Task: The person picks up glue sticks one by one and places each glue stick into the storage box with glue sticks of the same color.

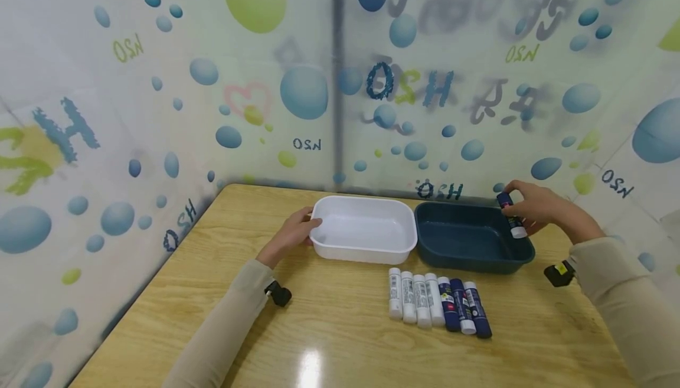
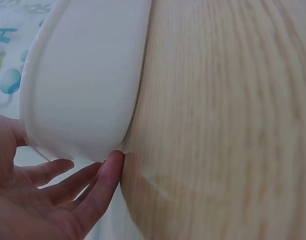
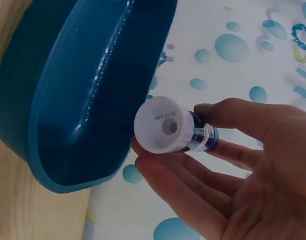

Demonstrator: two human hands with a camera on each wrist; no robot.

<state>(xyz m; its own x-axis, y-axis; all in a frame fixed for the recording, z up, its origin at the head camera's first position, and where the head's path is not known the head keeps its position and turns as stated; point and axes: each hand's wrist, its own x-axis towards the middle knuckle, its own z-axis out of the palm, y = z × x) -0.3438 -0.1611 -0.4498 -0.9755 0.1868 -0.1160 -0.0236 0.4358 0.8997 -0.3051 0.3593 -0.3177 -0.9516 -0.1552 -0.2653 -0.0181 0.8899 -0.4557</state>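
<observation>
My right hand holds a dark blue glue stick between thumb and fingers, over the right end of a dark blue-green plastic basin. In the right wrist view, the stick's white round end faces the camera, beside the basin's rim. At the left end of a white basin, my left hand grips the rim, thumb over the edge. Its fingertips rest against the end wall of the white basin in the left wrist view.
In front of the basins lies a row of glue sticks: several white ones at left and three dark blue ones at right. The two basins stand side by side on the wooden table. A patterned curtain rises behind.
</observation>
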